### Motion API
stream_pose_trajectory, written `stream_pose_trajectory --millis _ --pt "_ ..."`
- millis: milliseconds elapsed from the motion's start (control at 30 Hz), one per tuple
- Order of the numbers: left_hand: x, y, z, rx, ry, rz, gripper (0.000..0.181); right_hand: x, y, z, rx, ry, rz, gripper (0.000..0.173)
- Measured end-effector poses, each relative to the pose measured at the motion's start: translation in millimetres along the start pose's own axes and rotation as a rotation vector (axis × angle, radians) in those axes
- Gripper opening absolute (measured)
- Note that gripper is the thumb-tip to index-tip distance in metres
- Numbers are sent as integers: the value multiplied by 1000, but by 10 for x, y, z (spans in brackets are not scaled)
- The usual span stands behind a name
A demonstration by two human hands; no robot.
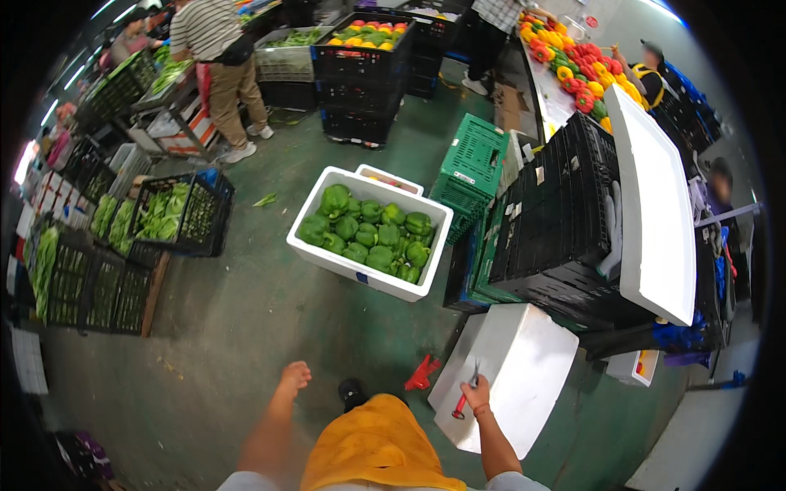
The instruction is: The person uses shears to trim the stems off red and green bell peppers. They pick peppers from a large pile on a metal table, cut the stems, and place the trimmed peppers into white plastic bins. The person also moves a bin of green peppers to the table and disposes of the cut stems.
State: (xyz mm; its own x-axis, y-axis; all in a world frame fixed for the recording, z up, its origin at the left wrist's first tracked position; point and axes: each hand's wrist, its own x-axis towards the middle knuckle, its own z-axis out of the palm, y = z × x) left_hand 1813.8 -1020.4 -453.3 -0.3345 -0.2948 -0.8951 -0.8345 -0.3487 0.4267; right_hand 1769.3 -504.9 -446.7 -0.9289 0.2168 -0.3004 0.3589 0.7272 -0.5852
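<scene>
In the head view my right hand [476, 393] is closed around a small red-handled tool [459, 406], its dark metal end pointing up; it looks like pruning shears. Under that hand lies a white foam box [522, 368], shown by its smooth outer side. My left hand [296, 375] hangs over the floor with its fingers curled, and nothing shows in it. Before me stands an uncovered white foam box [295, 236] full of green bell peppers [388, 235]. Behind it is a smaller foam box [410, 185] with red and yellow produce. A red glove [422, 372] lies on the floor between my feet and the foam box.
Green crates [471, 153] and stacked black crates [546, 202] rise at the right, with a foam lid [654, 202] upright against them. Leafy greens [163, 212] fill crates at the left. A person in a striped shirt [206, 30] stands beyond; others work near the pepper table [552, 104].
</scene>
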Motion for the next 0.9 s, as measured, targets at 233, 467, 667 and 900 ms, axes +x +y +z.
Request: stream_pose_trajectory --millis 233,467,667,900 --pt "956 2372 299 137 52 382 17 1921 -1432 716 725 -300 128 43" --pt "2993 3922 -47 349 256 496 41 3520 -1939 1347 1152 -269 513 30" --pt "4201 4192 387 511 -86 342 53 3672 -1451 1356 1225 -372 799 32" --pt "4396 4469 571 637 -140 327 31 3903 -1632 1434 1134 -401 1012 34"
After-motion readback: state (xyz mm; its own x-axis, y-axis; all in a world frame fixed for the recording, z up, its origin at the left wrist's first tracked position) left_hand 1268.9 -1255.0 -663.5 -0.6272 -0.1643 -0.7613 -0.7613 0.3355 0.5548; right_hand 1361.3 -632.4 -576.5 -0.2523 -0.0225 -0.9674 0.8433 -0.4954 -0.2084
